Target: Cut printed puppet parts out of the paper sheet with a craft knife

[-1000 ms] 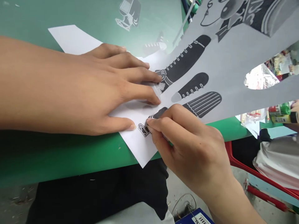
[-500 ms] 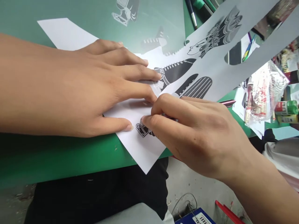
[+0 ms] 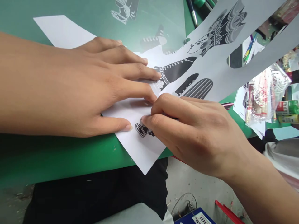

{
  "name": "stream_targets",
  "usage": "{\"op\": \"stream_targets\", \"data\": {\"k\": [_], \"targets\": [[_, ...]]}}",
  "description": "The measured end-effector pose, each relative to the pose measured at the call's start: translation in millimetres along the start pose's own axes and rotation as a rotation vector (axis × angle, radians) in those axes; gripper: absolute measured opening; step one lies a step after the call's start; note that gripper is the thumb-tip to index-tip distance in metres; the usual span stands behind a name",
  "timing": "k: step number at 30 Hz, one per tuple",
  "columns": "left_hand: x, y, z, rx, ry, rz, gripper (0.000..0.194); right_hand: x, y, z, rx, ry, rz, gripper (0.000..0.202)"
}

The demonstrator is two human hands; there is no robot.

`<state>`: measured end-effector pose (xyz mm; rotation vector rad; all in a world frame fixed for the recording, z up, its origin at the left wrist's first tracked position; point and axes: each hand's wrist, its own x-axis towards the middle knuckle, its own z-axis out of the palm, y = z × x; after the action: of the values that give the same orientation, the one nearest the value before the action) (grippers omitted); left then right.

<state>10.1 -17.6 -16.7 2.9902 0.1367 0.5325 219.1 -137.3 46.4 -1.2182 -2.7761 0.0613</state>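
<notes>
My left hand (image 3: pixel 93 84) lies flat with its fingers spread, pressing on a white paper sheet (image 3: pixel 144 158) printed with black-and-white drawings of shoes and a figure. My right hand (image 3: pixel 189 133) is closed in a pinch low over the same sheet, beside my left index fingertip. Between its fingers runs a slim pen-like tool (image 3: pixel 227 105), whose dark pinkish end sticks out behind the hand. The tip is hidden by the fingers. A small printed shape (image 3: pixel 141 130) shows just left of the right fingertips. Toward the right the sheet rises and has an oval cut-out.
Under the paper is a green table (image 3: pixel 70 158), its front edge close to my lap. A clear sheet with printed shapes (image 3: pixel 125 11) lies at the back. On the right are a plastic bag (image 3: pixel 263 96), a small green-capped bottle (image 3: pixel 287 107) and brushes (image 3: pixel 192 14).
The right hand and the tool's end have shifted very slightly. The raised part of the sheet has tilted a little to the right. My left hand stays pressed on the paper.
</notes>
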Motion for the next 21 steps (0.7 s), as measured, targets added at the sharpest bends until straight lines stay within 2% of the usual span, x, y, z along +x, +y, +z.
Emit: {"op": "stream_targets", "data": {"k": [6,10,14,17,21], "targets": [[-5,-2,1.9,-0.032,-0.005,-0.054,0.065,-1,2,0,0.011,0.008,0.0,0.024],[-2,-1,-2.9,-0.076,-0.106,-0.133,0.073,-4,1,0,0.059,0.024,0.036,0.022],[1,2,-8.7,-0.097,-0.162,-0.099,0.075,-13,-4,8,0.132,0.212,0.257,0.019],[2,4,-12.2,-0.174,-0.182,-0.107,0.071,-23,-13,17,0.009,0.338,0.424,0.012],[4,4,-17.0,-0.268,-0.245,-0.143,0.06,-31,-33,24,-0.164,0.376,0.623,0.01]]}}
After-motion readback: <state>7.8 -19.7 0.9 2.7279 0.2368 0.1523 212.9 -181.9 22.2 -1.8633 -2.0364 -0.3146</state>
